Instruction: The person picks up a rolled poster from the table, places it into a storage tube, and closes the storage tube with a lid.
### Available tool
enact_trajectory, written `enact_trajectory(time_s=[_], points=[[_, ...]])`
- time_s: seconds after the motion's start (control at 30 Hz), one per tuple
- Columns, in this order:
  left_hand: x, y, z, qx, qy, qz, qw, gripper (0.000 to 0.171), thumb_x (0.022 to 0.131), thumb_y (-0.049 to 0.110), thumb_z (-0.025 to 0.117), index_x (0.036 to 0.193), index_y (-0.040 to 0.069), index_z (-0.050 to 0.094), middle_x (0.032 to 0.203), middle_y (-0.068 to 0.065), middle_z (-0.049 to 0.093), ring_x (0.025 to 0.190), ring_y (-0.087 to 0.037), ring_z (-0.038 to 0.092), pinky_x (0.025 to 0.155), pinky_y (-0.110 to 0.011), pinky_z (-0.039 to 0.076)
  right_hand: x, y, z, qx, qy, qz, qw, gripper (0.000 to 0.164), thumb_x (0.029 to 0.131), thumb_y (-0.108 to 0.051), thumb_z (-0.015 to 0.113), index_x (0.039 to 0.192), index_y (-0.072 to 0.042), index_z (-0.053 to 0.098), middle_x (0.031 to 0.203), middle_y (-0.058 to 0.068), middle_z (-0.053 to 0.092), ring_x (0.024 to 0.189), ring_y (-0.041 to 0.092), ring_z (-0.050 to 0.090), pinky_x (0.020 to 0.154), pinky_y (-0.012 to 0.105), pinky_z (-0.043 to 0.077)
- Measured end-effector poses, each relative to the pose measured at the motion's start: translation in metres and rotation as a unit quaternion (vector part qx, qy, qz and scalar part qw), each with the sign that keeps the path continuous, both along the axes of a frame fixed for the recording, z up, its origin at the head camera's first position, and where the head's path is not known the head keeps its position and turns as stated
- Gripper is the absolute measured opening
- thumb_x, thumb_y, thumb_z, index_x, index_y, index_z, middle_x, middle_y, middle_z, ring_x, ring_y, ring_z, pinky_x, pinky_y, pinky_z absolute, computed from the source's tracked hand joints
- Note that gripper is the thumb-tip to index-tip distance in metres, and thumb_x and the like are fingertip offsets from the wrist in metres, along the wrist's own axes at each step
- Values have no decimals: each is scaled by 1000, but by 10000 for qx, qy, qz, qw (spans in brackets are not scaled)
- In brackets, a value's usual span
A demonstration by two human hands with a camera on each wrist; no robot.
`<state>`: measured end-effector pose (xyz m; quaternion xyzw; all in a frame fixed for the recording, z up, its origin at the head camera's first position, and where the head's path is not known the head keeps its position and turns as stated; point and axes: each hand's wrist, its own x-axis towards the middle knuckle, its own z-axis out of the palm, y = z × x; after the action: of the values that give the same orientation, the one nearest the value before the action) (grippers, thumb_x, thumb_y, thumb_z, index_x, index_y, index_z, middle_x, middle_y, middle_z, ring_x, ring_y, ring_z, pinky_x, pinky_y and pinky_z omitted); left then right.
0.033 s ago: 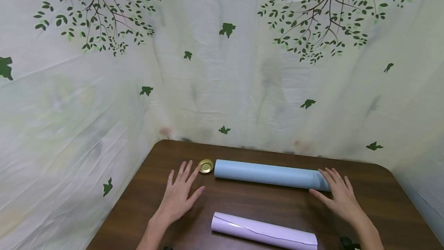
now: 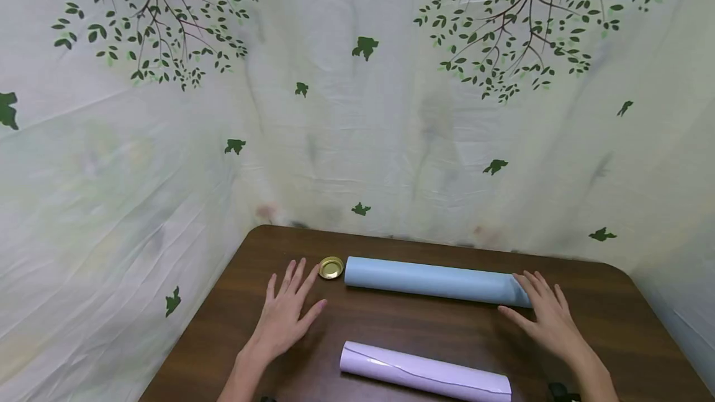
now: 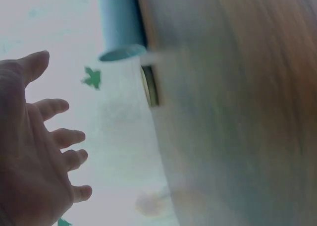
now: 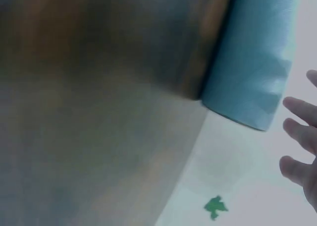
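My left hand (image 2: 282, 321) is held over the left part of the table, fingers spread and palm down. Its fingertips are nearest a small round gold-coloured dish-like lid (image 2: 331, 268). A light blue roll (image 2: 430, 279) lies along the back of the table, its hollow end showing in the left wrist view. My right hand (image 2: 550, 324) hovers by the roll's right end, overlapping it in the head view; the right wrist view has the fingers (image 4: 303, 136) apart from the blue roll (image 4: 252, 57). Both hands hold nothing. A glossy lilac roll (image 2: 424, 372) lies nearer me, between the forearms.
The brown wooden table (image 2: 391, 321) has rounded back corners. Behind and beside it hangs a pale curtain (image 2: 335, 160) printed with branches and green leaves. Small dark objects (image 2: 561, 391) show at the lower frame edge near the right wrist.
My left hand has shifted very slightly to the left. The right hand and both rolls look the same.
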<state>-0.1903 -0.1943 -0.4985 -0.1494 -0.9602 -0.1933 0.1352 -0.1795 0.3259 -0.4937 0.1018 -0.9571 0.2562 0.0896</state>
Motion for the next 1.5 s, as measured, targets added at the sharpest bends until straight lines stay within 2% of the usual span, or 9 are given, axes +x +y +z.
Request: enact_trajectory(time_s=[0.2, 0.4, 0.63, 0.77, 0.9, 1.03, 1.17, 1.3, 1.5], points=[[1, -8, -6, 168, -300, 110, 9993, 77, 100, 51, 61, 163, 15, 34, 172, -18, 20, 160, -42, 15, 121, -74, 2, -5, -4, -6, 40, 134, 69, 9999, 89, 93, -47, 74, 161, -6, 32, 162, 36, 26, 156, 53, 13, 123, 68, -12], [7, -12, -11, 335, -565, 8, 9978, 79, 99, 55, 60, 163, 17, 32, 172, -17, 18, 160, -43, 13, 120, -75, 1, -5, -8, -14, 9, 244, 101, 9997, 97, 90, -45, 78, 164, -10, 25, 164, 36, 23, 157, 52, 11, 122, 69, -14], [14, 1, -2, 516, -602, -432, 9959, 82, 96, 60, 62, 162, 21, 35, 172, -11, 22, 161, -39, 15, 121, -74, 1, -2, -8, -18, 73, 374, 53, 9993, 102, 88, -46, 80, 165, -10, 23, 162, 36, 26, 158, 49, 8, 121, 68, -19], [18, 20, 3, 266, -532, -868, 9945, 85, 95, 67, 60, 162, 20, 37, 172, -10, 24, 160, -36, 18, 124, -67, -2, -3, -6, -17, 82, 318, 12, 9995, 105, 87, -46, 81, 165, -11, 21, 162, 36, 24, 158, 50, 5, 118, 71, -22], [26, 37, 1, 79, -339, -1268, 9913, 85, 94, 68, 60, 161, 20, 39, 170, -11, 29, 159, -36, 22, 126, -51, -13, -8, -8, -15, 67, 276, 42, 9996, 105, 87, -47, 81, 165, -12, 20, 163, 37, 23, 158, 50, 4, 116, 72, -22], [32, 49, -4, -204, -14, -1523, 9881, 84, 94, 70, 57, 159, 19, 41, 167, -13, 37, 156, -38, 31, 124, -52, -7, -15, -12, -14, 59, 272, 135, 9995, 105, 87, -48, 80, 166, -13, 20, 164, 36, 22, 159, 48, 3, 116, 72, -22], [34, 60, -7, -569, 33, -1650, 9846, 88, 94, 75, 53, 159, 17, 42, 165, -12, 40, 154, -38, 35, 120, -63, 10, -19, -14, -14, 67, 220, 175, 9996, 105, 88, -49, 79, 166, -13, 19, 164, 36, 22, 159, 47, 1, 116, 71, -24], [36, 68, -11, -849, 85, -1688, 9820, 87, 94, 75, 52, 158, 17, 44, 164, -12, 41, 153, -35, 38, 119, -65, 18, -24, -16, -14, 121, 229, 207, 9994, 105, 88, -50, 79, 165, -12, 20, 164, 35, 22, 159, 47, 1, 116, 72, -23], [37, 76, -15, -1362, 632, -1706, 9738, 83, 93, 75, 54, 153, 17, 50, 159, -11, 49, 149, -33, 45, 119, -53, 4, -30, -19, -15, 226, 354, 213, 9989, 103, 87, -51, 79, 164, -11, 23, 163, 35, 24, 159, 49, 3, 113, 75, -24]])
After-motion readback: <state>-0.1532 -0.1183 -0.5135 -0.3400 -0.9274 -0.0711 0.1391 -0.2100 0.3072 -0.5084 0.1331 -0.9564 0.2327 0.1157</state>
